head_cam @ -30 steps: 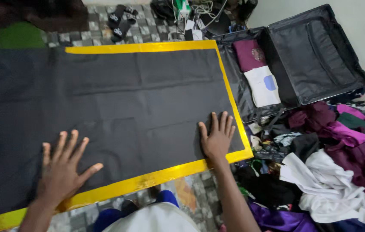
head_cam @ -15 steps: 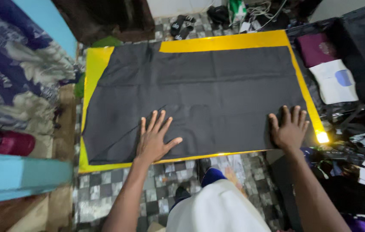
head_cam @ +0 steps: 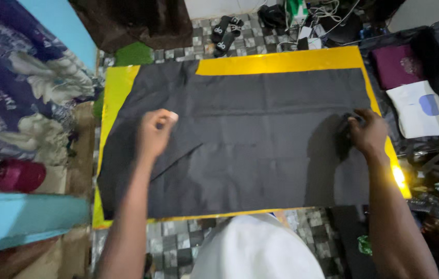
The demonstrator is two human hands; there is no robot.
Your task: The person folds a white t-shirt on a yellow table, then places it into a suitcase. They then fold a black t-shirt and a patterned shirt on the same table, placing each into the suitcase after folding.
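Black cloth (head_cam: 260,134): lies flat on yellow mat (head_cam: 281,61), covers nearly all of it.
Left hand (head_cam: 155,132): our fingers curled shut, pinching cloth w/ thumb, lifted at mid-left.
Right hand (head_cam: 368,132): our fingers closed, gripping cloth near right edge.
Suitcase (head_cam: 410,57): open, just right of mat, w/ folded maroon & white clothes.
Sandals (head_cam: 225,31): black pair beyond mat.

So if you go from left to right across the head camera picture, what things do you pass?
Red bottle → left hand → black cloth → right hand → white folded garment.
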